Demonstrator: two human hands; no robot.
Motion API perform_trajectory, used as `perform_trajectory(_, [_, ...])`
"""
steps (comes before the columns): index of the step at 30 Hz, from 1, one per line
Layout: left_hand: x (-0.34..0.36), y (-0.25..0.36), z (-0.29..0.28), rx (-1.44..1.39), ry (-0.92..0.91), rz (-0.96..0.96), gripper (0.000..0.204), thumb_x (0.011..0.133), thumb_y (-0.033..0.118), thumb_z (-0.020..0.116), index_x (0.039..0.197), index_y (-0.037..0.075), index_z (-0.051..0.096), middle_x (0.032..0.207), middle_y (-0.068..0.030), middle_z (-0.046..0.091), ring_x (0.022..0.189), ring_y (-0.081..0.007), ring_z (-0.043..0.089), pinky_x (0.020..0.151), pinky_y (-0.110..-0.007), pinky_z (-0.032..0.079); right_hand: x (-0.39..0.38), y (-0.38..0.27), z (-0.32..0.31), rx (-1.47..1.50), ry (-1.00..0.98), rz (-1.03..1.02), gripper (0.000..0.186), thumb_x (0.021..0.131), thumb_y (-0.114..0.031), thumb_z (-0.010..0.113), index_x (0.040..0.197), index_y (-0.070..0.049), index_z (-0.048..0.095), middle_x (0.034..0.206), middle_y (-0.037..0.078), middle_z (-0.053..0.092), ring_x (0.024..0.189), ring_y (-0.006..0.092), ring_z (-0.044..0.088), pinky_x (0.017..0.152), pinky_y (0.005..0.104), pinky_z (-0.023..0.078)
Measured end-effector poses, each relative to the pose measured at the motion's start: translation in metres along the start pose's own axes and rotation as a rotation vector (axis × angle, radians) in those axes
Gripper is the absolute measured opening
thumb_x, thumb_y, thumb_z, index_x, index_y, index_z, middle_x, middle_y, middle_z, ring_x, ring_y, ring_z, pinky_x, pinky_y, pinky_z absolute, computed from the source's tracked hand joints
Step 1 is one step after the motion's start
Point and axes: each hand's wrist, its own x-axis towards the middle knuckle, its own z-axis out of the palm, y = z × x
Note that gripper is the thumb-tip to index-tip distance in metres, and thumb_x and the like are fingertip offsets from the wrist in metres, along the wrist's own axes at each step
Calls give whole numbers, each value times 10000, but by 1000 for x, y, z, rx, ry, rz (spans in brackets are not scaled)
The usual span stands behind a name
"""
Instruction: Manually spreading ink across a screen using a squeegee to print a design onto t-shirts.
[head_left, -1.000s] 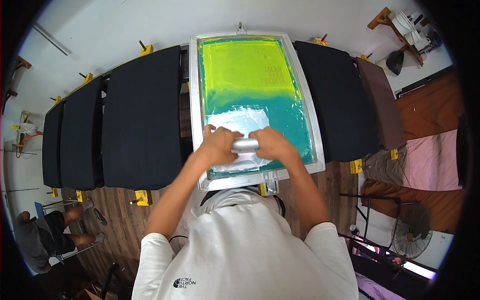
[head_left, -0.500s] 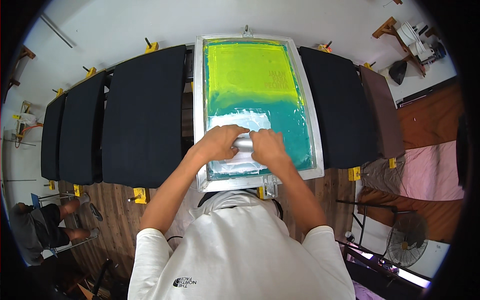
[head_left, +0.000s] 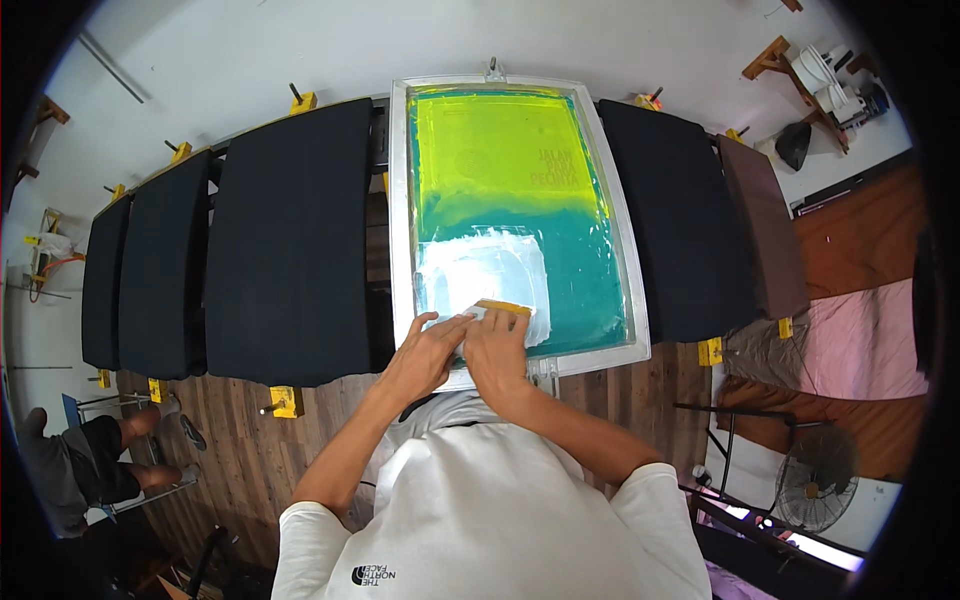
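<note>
A screen-printing frame (head_left: 637,310) with a silver metal rim lies in front of me. Its mesh is teal, with a yellow-green band at the far end. White ink (head_left: 470,262) is spread over the near left part of the mesh. At the near end of that ink is a squeegee (head_left: 505,306), tipped so its yellowish edge shows. My right hand (head_left: 497,352) is closed over the squeegee, fingers pressed along it. Beside it, my left hand (head_left: 430,352) grips the squeegee's left side, thumb apart. Both hands cover most of its handle.
Black fabric-covered boards (head_left: 290,240) stand in a row to the left, with another black board (head_left: 680,220) and a brown board (head_left: 760,225) on the right. Yellow clamps (head_left: 286,402) line their edges. A person (head_left: 75,465) sits at lower left; a fan (head_left: 815,480) stands lower right.
Both hands and the squeegee have come nearer to my body, toward the frame's near edge. The squeegee has tilted, baring its yellowish edge, and the hands are closer together.
</note>
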Motion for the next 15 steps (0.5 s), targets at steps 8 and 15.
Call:
perform_trajectory(8, [29, 10, -29, 147, 82, 55, 529, 714, -73, 638, 1232, -1, 556, 1167, -153, 660, 1101, -282, 619, 1055, -479, 347, 32, 55, -6, 376, 23, -67, 174, 764, -94, 640, 932, -114, 681, 905, 85, 653, 900, 266, 621, 792, 483, 357])
perform_trajectory(15, [87, -8, -65, 58, -56, 18, 419, 770, -6, 676, 1186, -7, 623, 1071, -205, 683, 987, -376, 654, 889, -436, 503, 90, 102, 21, 834, -171, -208, 402, 679, -5, 627, 1063, -116, 669, 964, 154, 697, 963, 354, 650, 816, 524, 317])
